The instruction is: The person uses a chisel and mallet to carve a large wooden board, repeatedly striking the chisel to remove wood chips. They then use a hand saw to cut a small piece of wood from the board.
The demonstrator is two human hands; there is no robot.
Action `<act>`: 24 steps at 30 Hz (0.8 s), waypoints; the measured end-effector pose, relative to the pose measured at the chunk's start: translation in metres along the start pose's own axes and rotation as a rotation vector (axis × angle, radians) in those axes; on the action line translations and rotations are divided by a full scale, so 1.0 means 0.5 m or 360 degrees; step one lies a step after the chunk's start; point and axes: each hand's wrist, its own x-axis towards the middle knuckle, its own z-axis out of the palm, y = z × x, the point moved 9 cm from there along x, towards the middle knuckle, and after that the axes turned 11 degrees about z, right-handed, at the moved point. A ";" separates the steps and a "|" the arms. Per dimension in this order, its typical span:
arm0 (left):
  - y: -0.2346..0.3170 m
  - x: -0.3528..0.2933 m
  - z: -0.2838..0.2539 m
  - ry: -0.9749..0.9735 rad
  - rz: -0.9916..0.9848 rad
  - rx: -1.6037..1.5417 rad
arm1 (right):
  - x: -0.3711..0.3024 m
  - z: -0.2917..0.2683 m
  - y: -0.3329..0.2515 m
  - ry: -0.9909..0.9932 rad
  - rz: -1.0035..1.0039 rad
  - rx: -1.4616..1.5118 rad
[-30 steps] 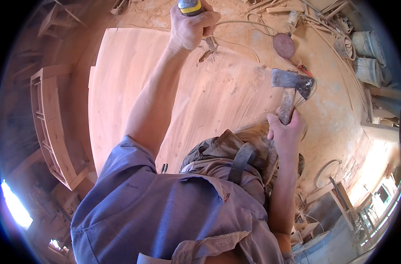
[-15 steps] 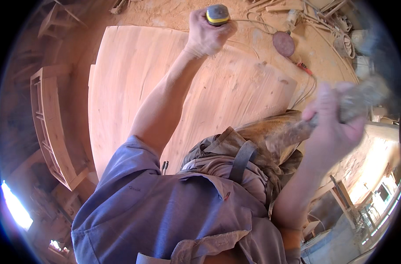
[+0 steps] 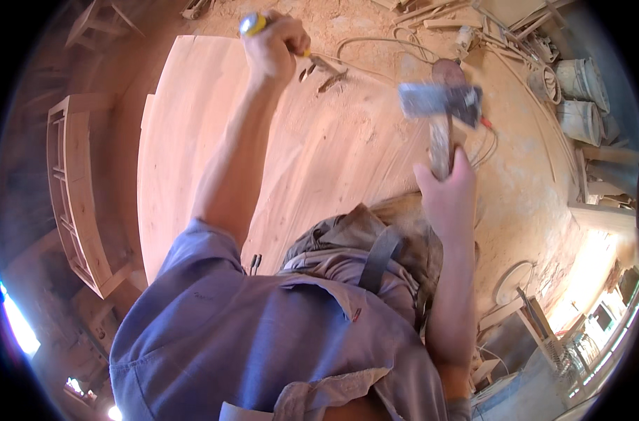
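Board (image 3: 319, 147) is laid around 11 o'clock. Chisel (image 3: 253, 24) is gripped in left hand (image 3: 272, 52) near 12; hatchet (image 3: 440, 104) is clasped by its handle (image 3: 441, 144) in right hand (image 3: 449, 193) near 3.

- The left hand (image 3: 272, 52) grips a yellow-ended chisel (image 3: 253, 24), blade beside a slot (image 3: 331, 83) in the wooden panel (image 3: 319, 154).
- The right hand (image 3: 449, 189) clutches a hatchet (image 3: 441, 104), blurred.

1. Wooden panel (image 3: 186, 133): broad, pale, grained; dark marks (image 3: 331, 83) near far edge.
2. Floor (image 3: 519, 186): tan, dusty, patchy at right.
3. On floor: looped cable (image 3: 365, 40), round reddish disc (image 3: 447, 71), wooden strips (image 3: 451, 23), two whitish buckets (image 3: 580, 123) at right.
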 end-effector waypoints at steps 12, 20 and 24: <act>-0.085 -0.306 0.357 -0.1301 0.0570 0.1241 | 0.048 -0.175 0.056 0.0381 0.0176 0.0864; -0.052 -0.232 0.322 -0.1131 0.0444 0.1348 | 0.047 -0.212 0.083 0.0536 0.0226 0.1038; -0.052 -0.253 0.301 -0.1189 0.0446 0.1363 | 0.039 -0.195 0.094 0.0528 0.0311 0.1057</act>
